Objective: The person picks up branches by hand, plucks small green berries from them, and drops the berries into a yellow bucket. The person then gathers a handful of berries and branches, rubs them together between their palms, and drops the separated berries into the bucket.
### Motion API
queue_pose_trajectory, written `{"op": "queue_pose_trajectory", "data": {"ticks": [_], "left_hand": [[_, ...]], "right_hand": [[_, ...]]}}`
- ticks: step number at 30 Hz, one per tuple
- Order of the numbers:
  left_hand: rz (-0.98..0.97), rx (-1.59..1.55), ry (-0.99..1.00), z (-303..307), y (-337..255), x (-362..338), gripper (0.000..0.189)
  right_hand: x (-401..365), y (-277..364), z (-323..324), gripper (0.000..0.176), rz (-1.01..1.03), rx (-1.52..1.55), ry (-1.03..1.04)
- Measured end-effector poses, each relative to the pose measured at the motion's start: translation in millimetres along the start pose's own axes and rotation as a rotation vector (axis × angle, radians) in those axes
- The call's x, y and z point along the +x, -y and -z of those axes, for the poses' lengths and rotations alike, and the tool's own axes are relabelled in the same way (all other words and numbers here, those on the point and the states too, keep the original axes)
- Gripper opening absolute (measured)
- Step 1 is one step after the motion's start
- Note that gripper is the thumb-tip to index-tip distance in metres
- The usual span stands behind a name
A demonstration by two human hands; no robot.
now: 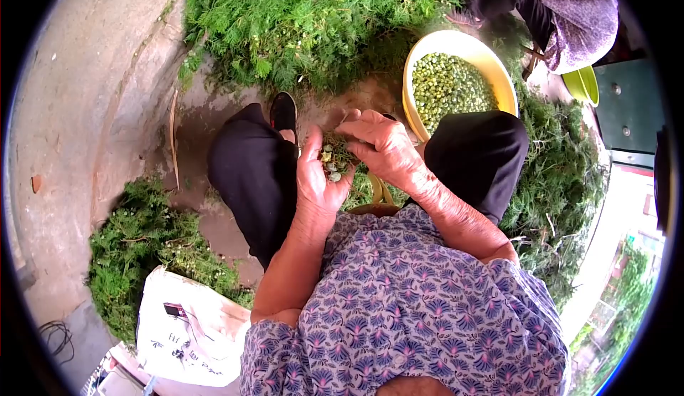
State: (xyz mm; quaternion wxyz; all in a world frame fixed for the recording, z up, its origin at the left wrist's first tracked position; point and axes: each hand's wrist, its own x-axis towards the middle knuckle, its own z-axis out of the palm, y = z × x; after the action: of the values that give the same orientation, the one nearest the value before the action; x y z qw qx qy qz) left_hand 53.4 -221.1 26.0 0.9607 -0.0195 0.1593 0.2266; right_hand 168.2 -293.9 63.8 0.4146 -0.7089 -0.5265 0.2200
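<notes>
My left hand [320, 182] is cupped around a small green sprig with pale round berries [332, 159], between its thumb and fingers. Close above the sprig and to its right, my right hand [385, 143] has its fingers bent together at the sprig's edge. What lies between those fingertips is too small to tell. Just beyond my right hand stands a yellow basin [502, 82] filled with many green berries [449, 86].
Leafy green branches lie in heaps at the top [285, 25], right [556, 175] and lower left [135, 246]. A white sack [192, 325] is at the lower left. Another person [581, 18] sits at the upper right, near a green tub [583, 86].
</notes>
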Motion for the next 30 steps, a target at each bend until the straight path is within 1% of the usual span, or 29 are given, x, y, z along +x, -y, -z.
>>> {"op": "queue_pose_trajectory", "data": {"ticks": [2,4,8,10,11,13,15,17,21,23,24,25,27,28,30], "left_hand": [[0.021,-0.022,0.019,1,0,0,0.044],[0.019,0.028,-0.026,0,0,1,0.045],[0.041,0.004,-0.039,-2,1,0,0.045],[0.009,0.031,-0.132,-14,3,0,0.037],[0.009,0.031,-0.133,-11,3,0,0.037],[0.035,0.000,0.018,-3,1,1,0.046],[0.036,0.000,0.000,-2,1,2,0.046],[0.036,0.001,-0.018,-3,1,2,0.046],[0.038,-0.014,-0.014,1,1,2,0.045],[0.039,-0.032,-0.017,1,1,3,0.044],[0.025,-0.021,-0.048,-1,2,2,0.043],[0.012,-0.009,-0.078,-4,2,2,0.043],[0.018,0.000,-0.100,-8,1,1,0.042],[0.021,0.009,-0.125,-9,1,1,0.041],[0.006,0.019,-0.129,-9,1,1,0.041]], "right_hand": [[2,2,3,0.029,-0.023,-0.002,0.037],[3,0,4,0.031,-0.005,-0.003,0.051],[1,-3,2,0.032,0.006,-0.005,0.059],[0,-3,3,0.030,-0.001,-0.006,0.056],[1,-3,3,0.028,-0.003,-0.007,0.055],[1,-4,3,0.026,-0.018,0.035,0.036],[1,-5,3,0.024,-0.033,0.076,0.017],[2,-4,5,0.023,-0.010,0.024,0.067],[2,-2,7,0.022,-0.035,0.070,0.062],[2,-5,10,0.020,-0.175,0.162,0.005],[3,-7,8,0.019,-0.294,0.305,-0.021],[3,-7,8,0.019,-0.292,0.304,-0.024],[4,-3,11,0.020,-0.342,0.398,-0.077],[3,-15,8,0.023,-0.230,0.266,-0.100],[1,-18,6,0.024,-0.190,0.272,-0.130]]}}
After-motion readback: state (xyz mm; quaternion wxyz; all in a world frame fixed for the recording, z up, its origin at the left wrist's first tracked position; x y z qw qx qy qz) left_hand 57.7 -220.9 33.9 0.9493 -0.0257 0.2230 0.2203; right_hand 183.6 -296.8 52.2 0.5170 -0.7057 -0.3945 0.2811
